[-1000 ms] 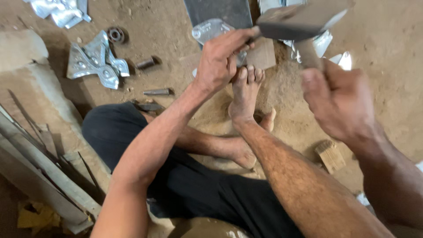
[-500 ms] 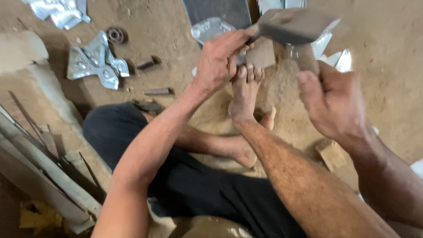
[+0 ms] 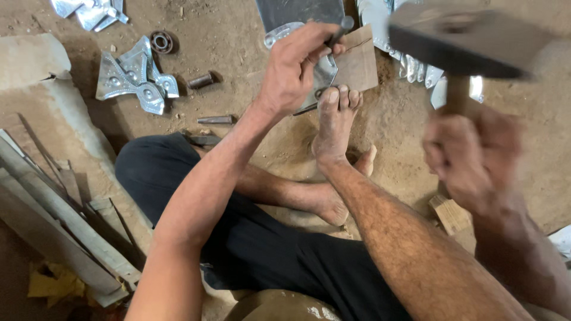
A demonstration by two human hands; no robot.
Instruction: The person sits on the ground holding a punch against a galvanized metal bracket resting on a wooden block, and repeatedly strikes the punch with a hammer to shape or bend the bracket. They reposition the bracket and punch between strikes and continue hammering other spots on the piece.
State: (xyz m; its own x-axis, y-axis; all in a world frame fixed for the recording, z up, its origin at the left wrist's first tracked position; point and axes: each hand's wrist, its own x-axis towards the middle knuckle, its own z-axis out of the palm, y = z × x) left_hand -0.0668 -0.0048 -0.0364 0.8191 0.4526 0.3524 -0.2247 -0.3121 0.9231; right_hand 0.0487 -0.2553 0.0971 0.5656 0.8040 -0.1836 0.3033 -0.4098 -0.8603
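Your left hand (image 3: 294, 68) is pinched tight around a short dark punch (image 3: 340, 31), holding it tip-down on the shiny sheet-metal piece (image 3: 324, 71) that lies on the dirt floor (image 3: 238, 53). That metal piece is your landmark: it rests partly on a flat brown block (image 3: 358, 59) just to its right, and the toes of your bare foot (image 3: 334, 122) press on its near edge, pinning it down. Your right hand (image 3: 473, 157) is closed around the wooden handle of a hammer (image 3: 470, 38), raised well above and to the right of the metal piece; the hand and the heavy dark hammer head are blurred, so the exact grip of the fingers cannot be made out. The two hands are well apart, one on each tool. Beyond the metal piece, at the top edge, lies a dark flat sheet (image 3: 300, 12), and to its right a row of bright cut shapes (image 3: 416, 68) runs under the hammer. Well to the left of the metal piece sits a cluster of embossed silver cut-outs (image 3: 134, 77), with a round ring (image 3: 161, 41) just behind it, a short dark cylinder (image 3: 201, 81) beside it, and a slim chisel (image 3: 215, 120) nearer to your knee. Far to the left and nearer you, long grey strips (image 3: 53, 226) lie stacked. A small wooden offcut (image 3: 450, 214) lies below your right hand.
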